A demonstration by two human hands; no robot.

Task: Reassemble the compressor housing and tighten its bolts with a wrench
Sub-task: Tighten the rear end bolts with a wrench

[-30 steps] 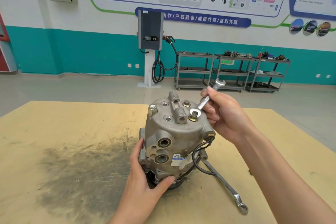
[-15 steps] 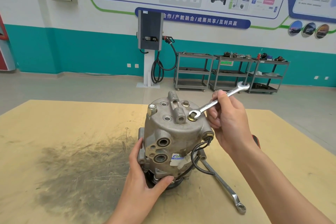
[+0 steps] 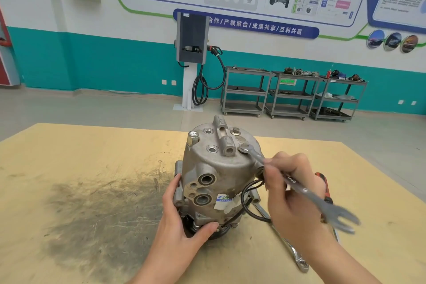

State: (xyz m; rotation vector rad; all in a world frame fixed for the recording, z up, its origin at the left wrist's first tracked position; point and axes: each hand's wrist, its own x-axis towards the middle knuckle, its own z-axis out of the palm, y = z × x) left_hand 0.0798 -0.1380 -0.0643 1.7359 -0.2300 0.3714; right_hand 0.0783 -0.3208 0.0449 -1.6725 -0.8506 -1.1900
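A grey metal compressor housing (image 3: 214,168) stands upright on the wooden table (image 3: 69,168). My left hand (image 3: 182,221) grips its lower left side, thumb across the front base. My right hand (image 3: 292,193) grips a silver combination wrench (image 3: 297,185). The wrench's ring end sits over a bolt (image 3: 244,148) on the housing's top right, and its open end points toward me at the right, blurred. Another bolt (image 3: 193,137) stands tall at the top left, and one more bolt (image 3: 235,131) sits at the top rear.
A second long wrench (image 3: 292,251) lies on the table right of the compressor, partly under my right arm. An orange-handled tool (image 3: 323,185) lies behind my right hand. A black wire (image 3: 246,203) loops off the housing. Dark stains mark the tabletop at left.
My right hand swung the wrench handle clockwise around the top-right bolt, from pointing away at the back right to pointing toward me. My left hand kept its grip on the housing.
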